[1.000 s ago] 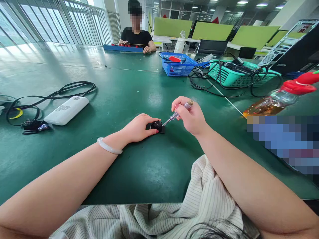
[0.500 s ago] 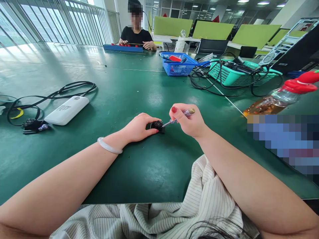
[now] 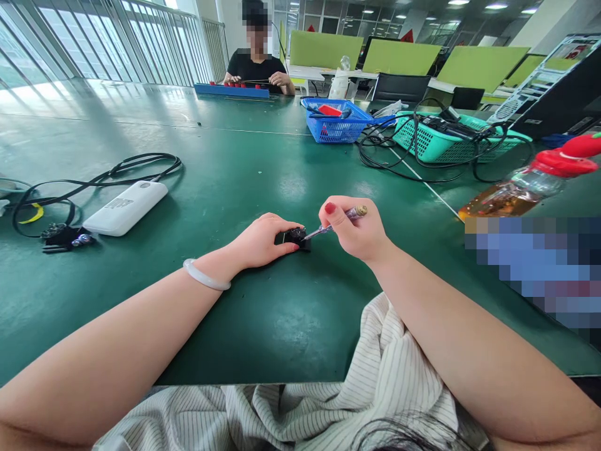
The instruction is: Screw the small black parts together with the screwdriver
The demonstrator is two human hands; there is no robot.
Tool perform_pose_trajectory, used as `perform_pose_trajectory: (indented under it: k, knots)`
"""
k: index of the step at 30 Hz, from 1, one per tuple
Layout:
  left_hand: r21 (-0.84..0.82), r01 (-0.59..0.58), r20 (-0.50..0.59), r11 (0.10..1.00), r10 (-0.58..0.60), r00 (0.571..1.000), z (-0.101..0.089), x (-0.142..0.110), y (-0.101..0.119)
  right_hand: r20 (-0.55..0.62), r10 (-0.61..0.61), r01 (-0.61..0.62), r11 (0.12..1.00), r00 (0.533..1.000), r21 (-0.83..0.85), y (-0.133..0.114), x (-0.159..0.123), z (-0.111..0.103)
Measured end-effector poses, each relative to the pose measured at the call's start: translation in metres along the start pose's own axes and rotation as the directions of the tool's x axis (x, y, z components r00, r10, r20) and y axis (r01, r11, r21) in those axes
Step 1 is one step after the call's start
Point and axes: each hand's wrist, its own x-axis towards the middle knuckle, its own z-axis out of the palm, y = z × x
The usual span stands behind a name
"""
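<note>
A small black part (image 3: 297, 237) lies on the green table (image 3: 263, 313) in front of me. My left hand (image 3: 260, 241) rests on the table with its fingers closed against that part, pinning it from the left. My right hand (image 3: 353, 233) is closed round a small clear-handled screwdriver (image 3: 335, 223). The screwdriver slants down to the left and its metal tip touches the top of the black part. A white bangle sits on my left wrist.
A white power bank (image 3: 126, 207) with black cables (image 3: 94, 181) lies at the left. A blue basket (image 3: 334, 121) and a teal basket (image 3: 446, 141) with cables stand at the back. A bottle with a red cap (image 3: 530, 181) lies right. Another person sits at the far end.
My right hand has dropped and turned, so the screwdriver lies flatter than a second ago, tip still on the black part. My left hand has stayed put.
</note>
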Motion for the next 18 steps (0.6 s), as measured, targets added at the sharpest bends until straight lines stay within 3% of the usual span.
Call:
perform_pose_trajectory:
  k: [18]
  knots:
    - [0.004,0.082,-0.003,0.997,-0.082,0.997,0.0009,-0.0013,0.0006,-0.195,0.061,-0.085,0.989,0.979,-0.119,0.0034,-0.0002,-0.0019]
